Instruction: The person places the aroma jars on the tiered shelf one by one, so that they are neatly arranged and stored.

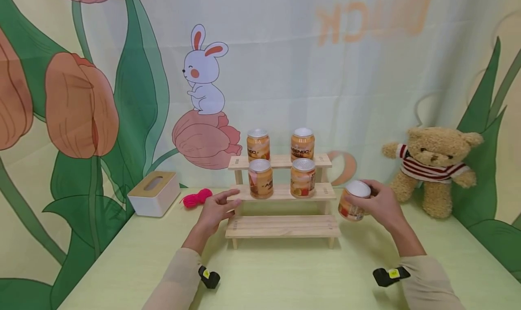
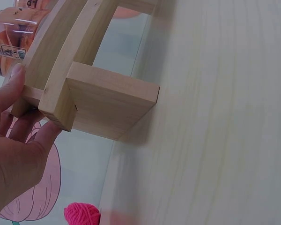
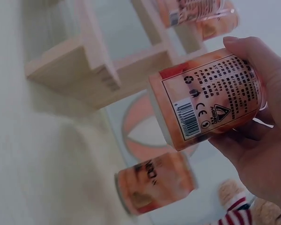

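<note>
A three-step wooden shelf [image 1: 282, 226] stands mid-table with two orange cans on its top step [image 1: 258, 145] and two on its middle step [image 1: 303, 177]. My left hand [image 1: 217, 209] rests with straight fingers against the shelf's left end; in the left wrist view the thumb and fingers [image 2: 16, 82] touch the side post [image 2: 107, 101]. Just right of the shelf, my right hand [image 1: 382, 206] grips another orange can [image 1: 353, 201], tilted and off the table. The right wrist view shows that can's barcode label [image 3: 210, 98] and one more can [image 3: 154, 185] standing on the table behind it.
A white tissue box [image 1: 153, 193] and a pink yarn ball [image 1: 197, 197] lie at the back left. A teddy bear [image 1: 433, 167] sits at the back right against the printed curtain. The pale green table [image 1: 285, 274] runs to my forearms.
</note>
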Available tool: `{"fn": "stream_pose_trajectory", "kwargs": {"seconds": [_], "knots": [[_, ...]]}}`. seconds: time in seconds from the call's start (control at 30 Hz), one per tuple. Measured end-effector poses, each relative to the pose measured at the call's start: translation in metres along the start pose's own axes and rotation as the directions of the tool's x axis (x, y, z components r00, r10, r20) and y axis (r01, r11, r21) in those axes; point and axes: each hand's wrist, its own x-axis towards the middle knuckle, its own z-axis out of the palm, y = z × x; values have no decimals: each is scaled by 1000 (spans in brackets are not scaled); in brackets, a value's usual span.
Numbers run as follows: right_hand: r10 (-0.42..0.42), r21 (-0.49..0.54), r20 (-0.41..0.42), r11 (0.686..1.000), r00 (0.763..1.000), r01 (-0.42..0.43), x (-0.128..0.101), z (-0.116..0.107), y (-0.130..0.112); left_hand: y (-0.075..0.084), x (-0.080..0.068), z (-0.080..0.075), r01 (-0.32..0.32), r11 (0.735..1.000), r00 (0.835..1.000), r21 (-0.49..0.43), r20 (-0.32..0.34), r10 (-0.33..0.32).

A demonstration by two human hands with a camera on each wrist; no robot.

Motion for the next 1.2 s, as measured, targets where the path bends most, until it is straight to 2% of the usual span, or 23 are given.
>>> {"fn": "stream_pose_trajectory", "kwargs": {"seconds": [0.2,0.47,0.8,0.97,1.2], "knots": [[-72,-1,-1,997,997,72,-3,2,-24,-2,2,-1,-2,1000,1000,1,-2,2],[-103,92,69,991,992,97,-10,11,-53,-3,2,0,-15,1000,1000,6,3,15],[-142,163,162,980,976,116,-8,40,-68,-2,2,-1,-11,1000,1000,4,12,11],[-175,185,180,973,968,141,-8,57,-72,-2,2,-1,-6,1000,1000,12,5,6],[-212,185,162,966,964,182,-9,87,-83,-3,3,-1,-13,1000,1000,3,5,13]]}}
